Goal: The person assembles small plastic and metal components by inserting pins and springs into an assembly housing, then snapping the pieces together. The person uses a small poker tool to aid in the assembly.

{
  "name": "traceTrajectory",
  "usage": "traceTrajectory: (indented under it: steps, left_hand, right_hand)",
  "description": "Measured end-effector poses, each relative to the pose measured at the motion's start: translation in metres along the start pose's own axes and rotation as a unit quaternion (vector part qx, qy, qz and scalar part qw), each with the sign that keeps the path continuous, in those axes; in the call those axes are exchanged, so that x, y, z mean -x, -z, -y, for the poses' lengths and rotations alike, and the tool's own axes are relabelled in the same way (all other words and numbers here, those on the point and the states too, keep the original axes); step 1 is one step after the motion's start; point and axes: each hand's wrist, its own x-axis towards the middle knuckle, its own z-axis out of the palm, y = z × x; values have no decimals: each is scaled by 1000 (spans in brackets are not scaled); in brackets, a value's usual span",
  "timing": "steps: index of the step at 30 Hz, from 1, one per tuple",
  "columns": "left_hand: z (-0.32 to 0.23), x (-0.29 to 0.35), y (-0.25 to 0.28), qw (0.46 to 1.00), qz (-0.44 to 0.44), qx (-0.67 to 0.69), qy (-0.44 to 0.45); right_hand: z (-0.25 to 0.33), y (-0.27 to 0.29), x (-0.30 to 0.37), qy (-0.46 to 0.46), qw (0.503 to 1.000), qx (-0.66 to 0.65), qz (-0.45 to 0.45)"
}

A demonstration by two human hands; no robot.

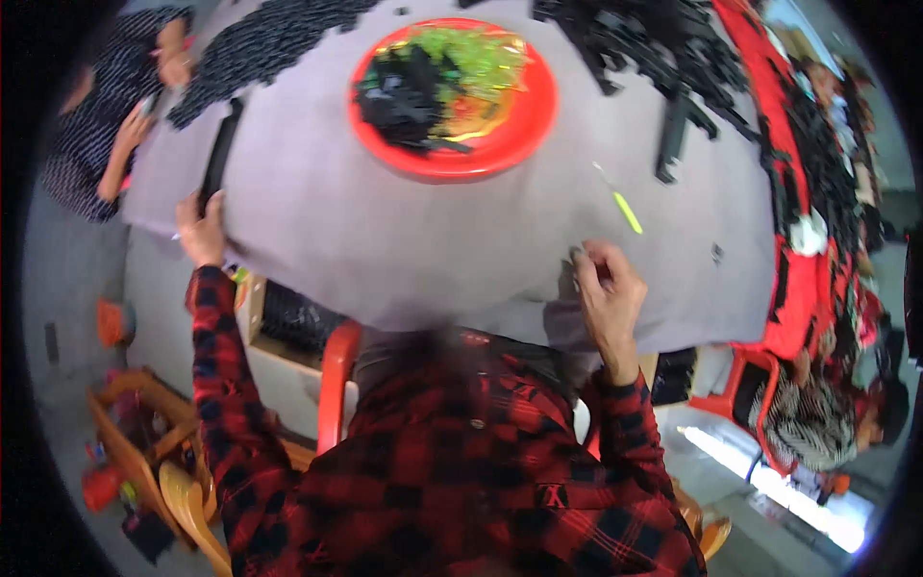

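Evenly bright grey table [317, 192], right hand [613, 300] with soft shadow at its near edge, overexposed white glare [769, 487] beyond its near right corner, slightly blurred bowl [461, 167] on it, fisheye curvature, black rim.

The view looks from the person's head, through the left one of two fisheye cameras worn side by side. It faces steeply down and slightly forward, and stands upright. The checked shirt [423, 471] fills the lower middle from close by; beyond it are the left hand [202, 231], the right hand [613, 296] and the table [298, 154], whose far side runs past the upper edge. The wide lens reaches floor [60, 423] at the left and bends edges toward a dark rim.
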Motion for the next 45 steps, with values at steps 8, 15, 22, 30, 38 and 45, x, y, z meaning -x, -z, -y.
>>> traceTrajectory:
  steps: [8, 15, 22, 30, 38, 45]
  left_hand:
    - [5, 1, 10, 997, -3, -48, 65]
    - [-68, 27, 27, 990, -130, -55, 10]
    - [-166, 58, 30, 986, -64, 129, -89]
    - [-269, 75, 33, 924, 118, 355, -81]
    - [-325, 78, 7, 848, 173, 501, -4]
    - [-299, 84, 0, 813, 343, 456, -117]
  right_hand:
    - [-70, 48, -118, -22, 986, 110, -122]
    - [-112, 42, -186, -161, 962, 181, -124]
    - [-122, 31, -196, -193, 952, 197, -137]
    - [-11, 37, -90, -45, 986, 80, -138]
    - [15, -4, -35, 349, 925, 145, 35]
    - [7, -22, -34, 398, 894, 180, 95]
